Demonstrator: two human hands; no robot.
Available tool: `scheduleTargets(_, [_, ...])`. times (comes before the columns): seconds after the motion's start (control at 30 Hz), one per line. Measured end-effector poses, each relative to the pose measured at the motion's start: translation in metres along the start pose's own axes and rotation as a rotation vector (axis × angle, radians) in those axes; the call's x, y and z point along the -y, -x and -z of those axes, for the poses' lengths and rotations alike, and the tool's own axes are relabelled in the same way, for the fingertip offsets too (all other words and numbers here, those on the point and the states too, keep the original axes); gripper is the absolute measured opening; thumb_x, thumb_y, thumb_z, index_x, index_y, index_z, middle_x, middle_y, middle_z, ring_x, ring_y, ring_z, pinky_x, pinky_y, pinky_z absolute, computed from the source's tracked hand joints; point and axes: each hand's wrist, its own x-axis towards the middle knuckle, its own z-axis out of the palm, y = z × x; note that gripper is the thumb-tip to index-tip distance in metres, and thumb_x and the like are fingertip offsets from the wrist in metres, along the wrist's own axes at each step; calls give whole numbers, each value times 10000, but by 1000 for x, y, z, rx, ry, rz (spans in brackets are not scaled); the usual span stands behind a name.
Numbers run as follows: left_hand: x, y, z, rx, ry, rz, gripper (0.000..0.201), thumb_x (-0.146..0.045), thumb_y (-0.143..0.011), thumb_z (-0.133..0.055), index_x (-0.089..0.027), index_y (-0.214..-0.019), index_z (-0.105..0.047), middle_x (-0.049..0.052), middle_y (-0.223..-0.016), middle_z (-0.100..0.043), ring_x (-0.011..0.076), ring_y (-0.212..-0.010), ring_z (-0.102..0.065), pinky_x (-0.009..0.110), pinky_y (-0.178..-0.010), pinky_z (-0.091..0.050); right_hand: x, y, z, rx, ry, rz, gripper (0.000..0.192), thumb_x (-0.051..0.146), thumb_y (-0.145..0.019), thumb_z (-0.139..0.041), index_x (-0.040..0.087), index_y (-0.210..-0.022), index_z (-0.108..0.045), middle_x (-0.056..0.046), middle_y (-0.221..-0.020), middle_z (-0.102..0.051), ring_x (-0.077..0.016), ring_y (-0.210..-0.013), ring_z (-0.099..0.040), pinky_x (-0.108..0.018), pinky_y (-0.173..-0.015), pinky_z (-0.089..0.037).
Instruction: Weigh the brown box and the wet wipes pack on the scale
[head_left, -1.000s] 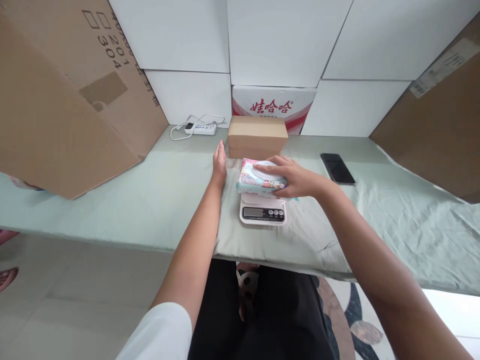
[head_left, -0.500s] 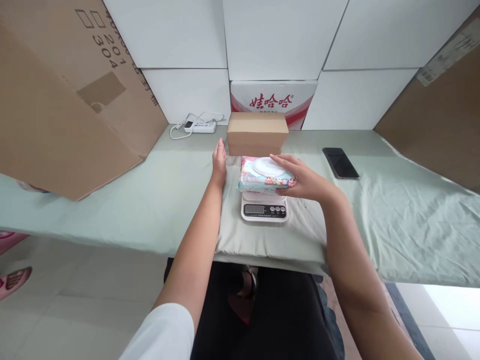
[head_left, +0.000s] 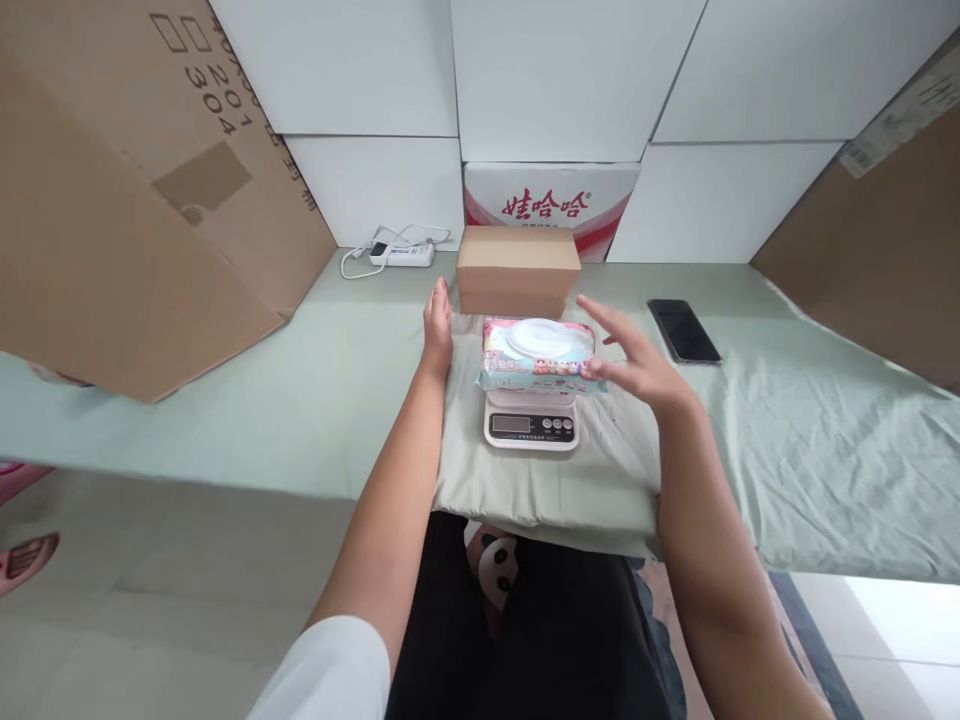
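Observation:
A pack of wet wipes with a white oval lid lies flat on a white kitchen scale, covering its platform. The scale's display and buttons face me. My right hand is at the pack's right end, fingers spread, thumb close to the wrapper; whether it still touches cannot be made out. To the left of the pack, my left hand stands on edge on the cloth with its fingers stretched, holding nothing. Right behind the pack sits a small brown cardboard box.
A black phone lies on the green cloth at right. A white power strip with its cable is at back left. Large cardboard boxes flank both sides. A white-and-red carton stands against the back wall.
My right hand has loosened from the wipes and drawn right, its fingers spreading. The pack stays on the scale. My left hand has hardly moved.

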Motion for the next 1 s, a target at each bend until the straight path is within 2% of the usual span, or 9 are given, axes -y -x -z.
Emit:
scheduleTargets(0.07, [3, -2, 0, 0, -2, 1, 744, -670, -1089, -342, -252, -1701, -409, 58, -1834, -329, 225, -1719, -270, 393, -1399, -233, -10, 0, -1, -262, -63, -46, 670, 774, -969, -580, 340, -1465, -702, -97, -1544, -685, -369, -1364, -660, -528, -1047, -569])
scheduleTargets(0.13, [5, -3, 0, 2, -3, -16, 752, -691, -1079, -360, -261, -1693, -424, 56, -1830, -340, 237, -1722, -264, 413, -1404, -226, -24, -3, -5, -568, -117, -123, 591, 745, -1016, -507, 255, -1105, -826, -112, -1194, -819, -301, -1093, -758, -432, -873, -586])
scheduleTargets(0.2, [8, -2, 0, -1, 0, -39, 771, -707, -1068, -380, -251, -1687, -435, 67, -1830, -340, 249, -1722, -263, 418, -1405, -225, -39, -7, -10, -792, -161, -229, 611, 692, -1038, -503, 211, -750, -748, -81, -827, -776, -223, -813, -733, -345, -716, -534])
scheduleTargets(0.27, [10, -1, 0, 0, 8, -50, 790, -717, -1060, -397, -235, -1684, -443, 81, -1830, -339, 256, -1720, -269, 413, -1405, -223, -54, -9, -15, -894, -217, -323, 630, 623, -1042, -541, 212, -567, -598, -30, -609, -642, -153, -609, -611, -291, -608, -445])
scheduleTargets(0.37, [11, 0, 0, 9, 21, -51, 817, -746, -1041, -423, -234, -1677, -458, 80, -1823, -358, 267, -1721, -261, 405, -1407, -212, -72, -10, -18, -943, -288, -420, 638, 482, -1045, -578, 223, -476, -447, 31, -461, -452, -97, -472, -406, -267, -537, -329])
scheduleTargets(0.47, [10, 3, 0, 16, 25, -48, 822, -756, -1030, -445, -242, -1671, -470, 75, -1813, -380, 275, -1719, -265, 413, -1407, -215, -79, -10, -20, -967, -327, -464, 637, 415, -1020, -608, 237, -477, -327, 65, -437, -316, -85, -450, -296, -267, -504, -254])
scheduleTargets(0.63, [3, 14, -3, 48, 18, -66, 805, -753, -1028, -447, -251, -1656, -494, 67, -1795, -417, 294, -1715, -275, 454, -1410, -215, -78, -7, -26, -918, -298, -465, 645, 518, -995, -622, 248, -527, -268, 67, -463, -278, -90, -475, -249, -277, -490, -222])
scheduleTargets(0.83, [-4, 30, -8, 113, 16, -112, 738, -736, -1012, -497, -249, -1555, -608, 63, -1742, -506, 287, -1704, -316, 409, -1401, -260, -77, -3, -29, -893, -321, -454, 692, 643, -933, -668, 266, -563, -221, 81, -496, -201, -90, -494, -208, -295, -499, -164])
scheduleTargets(1.0, [-5, 30, -9, 97, 15, -99, 693, -628, -1051, -479, -220, -1609, -540, 74, -1753, -487, 264, -1693, -348, 404, -1397, -273, -75, -5, -27, -903, -419, -420, 753, 743, -864, -710, 274, -575, -196, 92, -521, -167, -86, -494, -176, -301, -506, -127])
